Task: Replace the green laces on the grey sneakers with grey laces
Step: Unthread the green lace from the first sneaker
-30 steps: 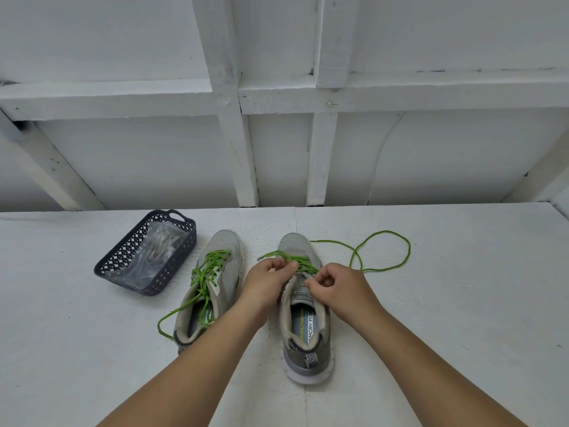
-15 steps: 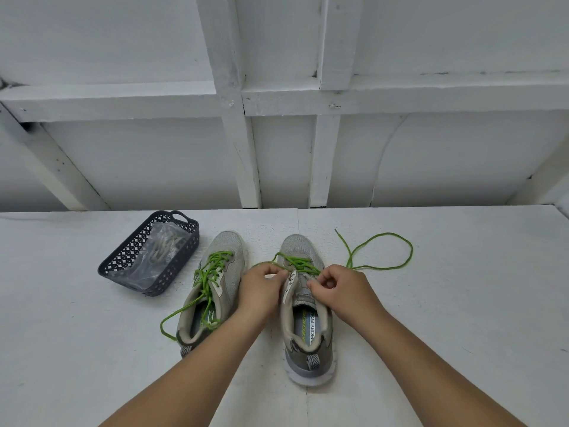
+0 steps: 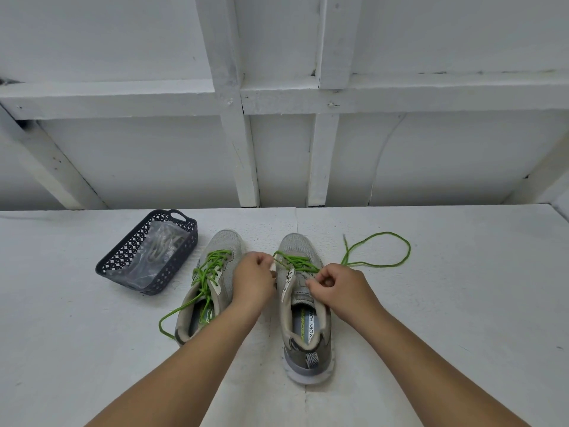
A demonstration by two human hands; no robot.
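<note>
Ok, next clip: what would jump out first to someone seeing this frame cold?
The bright green lace looping loose across the white table, right of the right sneaker. Both hands work at that shoe's eyelets, the left hand and right hand each pinching lace. The left sneaker is fully laced; a dark basket sits far left.

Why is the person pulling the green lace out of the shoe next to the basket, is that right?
Not quite. The head view shows both hands on the green lace of the right shoe, the one farther from the basket. The left shoe lies untouched.
</note>
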